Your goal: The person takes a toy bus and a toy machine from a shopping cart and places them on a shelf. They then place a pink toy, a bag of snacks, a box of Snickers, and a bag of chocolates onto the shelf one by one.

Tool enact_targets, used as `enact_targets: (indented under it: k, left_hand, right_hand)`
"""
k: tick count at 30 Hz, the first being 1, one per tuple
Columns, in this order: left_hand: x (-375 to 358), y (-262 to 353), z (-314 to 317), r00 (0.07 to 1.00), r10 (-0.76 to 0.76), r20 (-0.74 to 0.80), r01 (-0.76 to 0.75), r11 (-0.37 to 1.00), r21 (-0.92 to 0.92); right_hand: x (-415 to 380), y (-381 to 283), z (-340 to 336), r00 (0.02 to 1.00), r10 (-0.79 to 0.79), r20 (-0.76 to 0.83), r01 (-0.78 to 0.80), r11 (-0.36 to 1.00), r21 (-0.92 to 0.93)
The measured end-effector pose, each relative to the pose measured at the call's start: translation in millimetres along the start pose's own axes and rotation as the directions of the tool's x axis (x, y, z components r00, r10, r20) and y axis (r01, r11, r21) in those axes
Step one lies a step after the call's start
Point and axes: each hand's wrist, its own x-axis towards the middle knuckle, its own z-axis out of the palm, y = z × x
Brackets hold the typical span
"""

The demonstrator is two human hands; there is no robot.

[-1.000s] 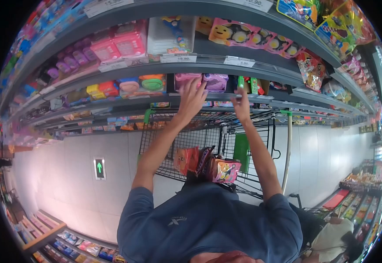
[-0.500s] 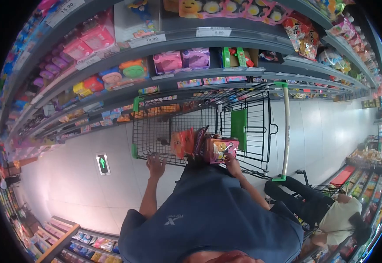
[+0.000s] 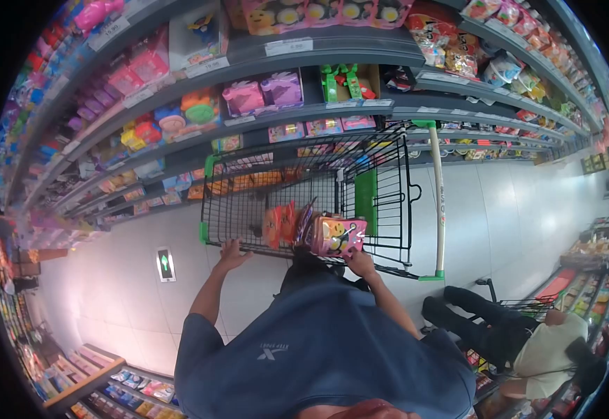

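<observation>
Sitting in the wire cart (image 3: 366,195) are orange packets (image 3: 287,222) and a pink packet (image 3: 341,239).

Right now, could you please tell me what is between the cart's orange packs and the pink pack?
A dark purple pack is between the orange packs and pink pack, in the head view.

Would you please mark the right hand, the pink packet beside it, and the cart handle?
Right hand (image 3: 361,263): head view, middle of the hand.
Pink packet (image 3: 342,237): head view, on its printed face.
Cart handle (image 3: 440,202): head view, middle of the bar.
</observation>
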Motion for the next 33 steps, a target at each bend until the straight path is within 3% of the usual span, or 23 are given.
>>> enact_targets:
  k: [9,12,15,17,19,22,33]
  left_hand:
    - [-21.7,38.4,13.1,0.994,-0.062,0.094,0.054,0.995,0.085]
    - [-26.8,49.2,20.3,0.983,-0.113,0.145,0.097,0.989,0.113]
    - [-29.1,59.9,34.4,0.991,-0.102,0.080,0.092,0.988,0.121]
    - [-28.5,68.3,38.7,0.992,-0.033,0.120,-0.001,0.964,0.267]
    - [-31.1,79.7,41.6,0.993,-0.038,0.108,0.006,0.961,0.276]
    - [-35.2,102.3,40.2,0.982,-0.047,0.183,0.011,0.981,0.193]
    - [-28.8,165.3,14.0,0.892,-0.047,0.450,-0.050,0.978,0.203]
  right_hand:
    - [-23.8,24.8,-14.1,0.995,-0.021,-0.100,0.019,1.000,-0.020]
    - [-35.6,26.5,-16.6,0.953,0.007,-0.303,-0.029,0.997,-0.068]
    - [-42.1,32.3,-23.3,0.937,0.058,-0.346,-0.098,0.990,-0.099]
    - [-44.2,38.3,-30.2,0.941,0.061,-0.334,-0.100,0.990,-0.100]
    - [-50.7,40.2,-41.7,0.929,0.143,-0.342,-0.192,0.975,-0.113]
    - [-53.2,51.7,-51.1,0.920,0.146,-0.363,-0.204,0.971,-0.127]
    - [-61.9,83.7,-84.5,0.874,0.153,-0.461,-0.225,0.968,-0.107]
